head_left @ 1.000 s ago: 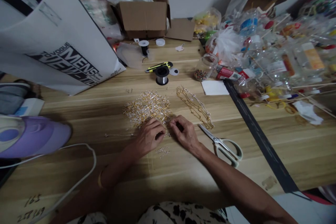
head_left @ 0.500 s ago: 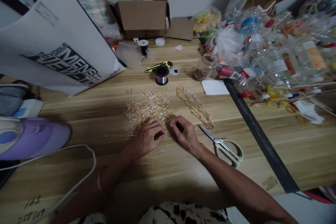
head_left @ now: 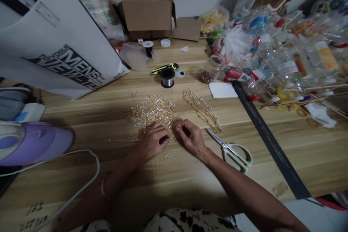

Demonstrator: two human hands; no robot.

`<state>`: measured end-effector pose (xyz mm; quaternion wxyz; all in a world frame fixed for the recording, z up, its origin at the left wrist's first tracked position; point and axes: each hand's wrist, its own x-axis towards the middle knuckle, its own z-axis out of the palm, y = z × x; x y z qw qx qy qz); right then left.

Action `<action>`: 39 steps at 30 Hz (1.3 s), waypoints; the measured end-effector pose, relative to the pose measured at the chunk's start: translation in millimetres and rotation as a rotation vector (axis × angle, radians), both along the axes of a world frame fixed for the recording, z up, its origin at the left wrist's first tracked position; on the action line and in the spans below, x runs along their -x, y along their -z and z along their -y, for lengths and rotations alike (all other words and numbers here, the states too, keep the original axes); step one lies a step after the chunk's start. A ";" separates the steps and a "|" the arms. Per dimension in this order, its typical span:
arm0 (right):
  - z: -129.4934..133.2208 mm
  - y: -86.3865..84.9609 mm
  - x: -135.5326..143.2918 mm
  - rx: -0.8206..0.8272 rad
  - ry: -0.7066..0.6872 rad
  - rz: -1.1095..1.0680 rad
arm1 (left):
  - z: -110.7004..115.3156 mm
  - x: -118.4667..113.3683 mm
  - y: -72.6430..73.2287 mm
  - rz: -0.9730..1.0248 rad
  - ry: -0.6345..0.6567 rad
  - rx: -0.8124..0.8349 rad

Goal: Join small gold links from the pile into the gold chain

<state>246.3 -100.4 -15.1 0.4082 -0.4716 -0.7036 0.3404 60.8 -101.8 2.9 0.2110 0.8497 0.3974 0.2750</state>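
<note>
A heap of small gold and silver jewelry pieces (head_left: pixel 153 110) lies on the wooden table. At its near edge my left hand (head_left: pixel 155 139) is closed, fingertips pinched together and partly hidden. My right hand (head_left: pixel 191 137) is closed too, thumb and forefinger pinched at the heap's right edge. What either pinch holds is too small to make out. Between my wrists lie several short silver chain pieces (head_left: pixel 169 157). Gold and silver beaded chains (head_left: pixel 202 110) stretch out beyond my right hand. Scissors (head_left: pixel 231 150) with pale handles rest beside my right forearm. A thin chain (head_left: pixel 122 140) lies left of my left hand.
Behind the heap are a wire spool (head_left: pixel 167 78), a yellow-black utility knife (head_left: pixel 164 69) and a jar of beads (head_left: pixel 213 68). A white bag (head_left: pixel 62 43) and a purple iron (head_left: pixel 35 141) stand left. Plastic bottles (head_left: pixel 288 61) crowd the right. A cardboard box (head_left: pixel 148 16) sits at the back.
Both hands keep almost the same place and stay pinched. My left fingers have shifted very slightly. The heap, chains and scissors look the same.
</note>
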 end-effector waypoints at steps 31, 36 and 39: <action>-0.9 1.3 -1.1 0.014 0.001 0.019 | -1.6 1.0 8.8 0.124 -0.007 0.014; -0.8 1.7 -0.7 0.017 0.008 0.018 | -3.9 2.7 15.4 0.174 -0.042 0.008; -0.7 2.6 -0.6 0.016 0.005 0.011 | -5.4 3.7 14.6 0.212 -0.049 0.009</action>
